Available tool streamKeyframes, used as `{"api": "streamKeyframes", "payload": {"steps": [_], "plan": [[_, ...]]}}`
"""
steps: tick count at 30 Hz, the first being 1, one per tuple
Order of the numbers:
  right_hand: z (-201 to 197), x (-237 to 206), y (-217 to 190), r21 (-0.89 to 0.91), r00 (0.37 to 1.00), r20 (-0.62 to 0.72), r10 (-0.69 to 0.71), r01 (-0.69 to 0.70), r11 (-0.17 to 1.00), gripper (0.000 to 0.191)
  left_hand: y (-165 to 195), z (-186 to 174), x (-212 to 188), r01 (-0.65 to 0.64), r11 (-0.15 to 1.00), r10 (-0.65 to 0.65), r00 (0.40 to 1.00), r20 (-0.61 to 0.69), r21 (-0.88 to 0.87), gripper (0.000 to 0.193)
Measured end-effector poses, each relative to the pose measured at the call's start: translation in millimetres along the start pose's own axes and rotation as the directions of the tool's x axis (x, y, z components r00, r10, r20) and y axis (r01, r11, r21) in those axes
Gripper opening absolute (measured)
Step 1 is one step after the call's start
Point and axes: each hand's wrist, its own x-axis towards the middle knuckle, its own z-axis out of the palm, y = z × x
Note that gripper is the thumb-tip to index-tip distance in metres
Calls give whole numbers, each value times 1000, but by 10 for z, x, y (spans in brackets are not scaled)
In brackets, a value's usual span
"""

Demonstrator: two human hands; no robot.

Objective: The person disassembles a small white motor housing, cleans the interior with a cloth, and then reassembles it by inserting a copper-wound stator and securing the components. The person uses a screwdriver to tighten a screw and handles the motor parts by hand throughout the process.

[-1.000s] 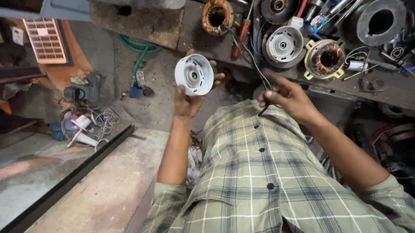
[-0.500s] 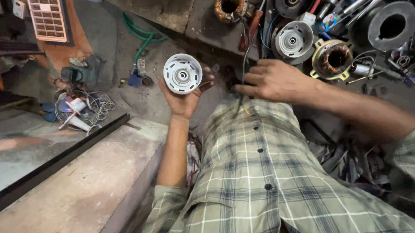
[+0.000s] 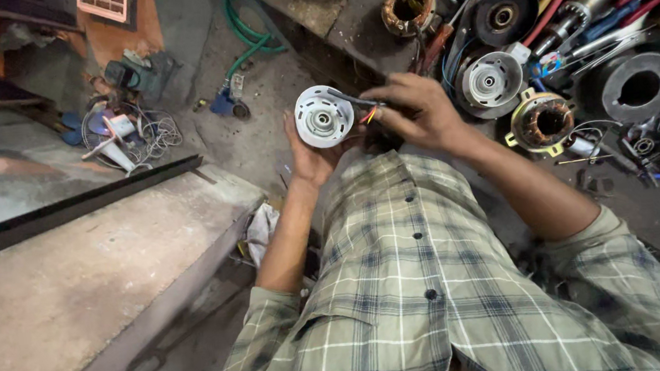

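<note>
My left hand [image 3: 311,157] holds up a round white motor housing [image 3: 324,117] with a bearing hub at its centre. My right hand [image 3: 410,110] is right beside the housing, its fingers pinched on a black cable [image 3: 355,100] whose red and yellow wire ends show at the housing's rim. Both forearms reach out from my checked shirt over the workshop floor.
A cluttered bench at the upper right holds a copper-wound stator [image 3: 409,5], another stator in a yellow frame [image 3: 542,121], a grey motor cover [image 3: 491,80], a black disc [image 3: 505,15] and several tools. A green hose [image 3: 245,25] and tangled wires [image 3: 140,133] lie on the floor; a concrete ledge [image 3: 73,273] fills the lower left.
My right hand has moved left from the bench up to the housing, bringing the cable to its rim. The view has shifted closer and the housing has stayed in my left hand.
</note>
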Motion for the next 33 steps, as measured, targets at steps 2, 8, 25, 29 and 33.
{"api": "streamKeyframes", "payload": {"steps": [2,8,25,29,33], "plan": [[27,-35,-20,-37,997,22,-76,77,996,30,-34,76,28,-14,1000,13,991,-134,-7,93],[35,-78,-10,-225,993,40,-110,116,967,28,-97,316,-1,-38,999,38,999,-20,-1,86],[-31,-242,36,-368,996,57,-72,88,926,27,-423,100,17,-106,943,149,982,-116,316,78],[26,-252,47,-362,998,52,-19,36,931,26,-458,142,29,-95,926,150,981,-124,366,78],[88,-257,51,-402,998,64,-17,42,915,24,-485,240,38,-75,936,132,980,-147,343,77]]}}
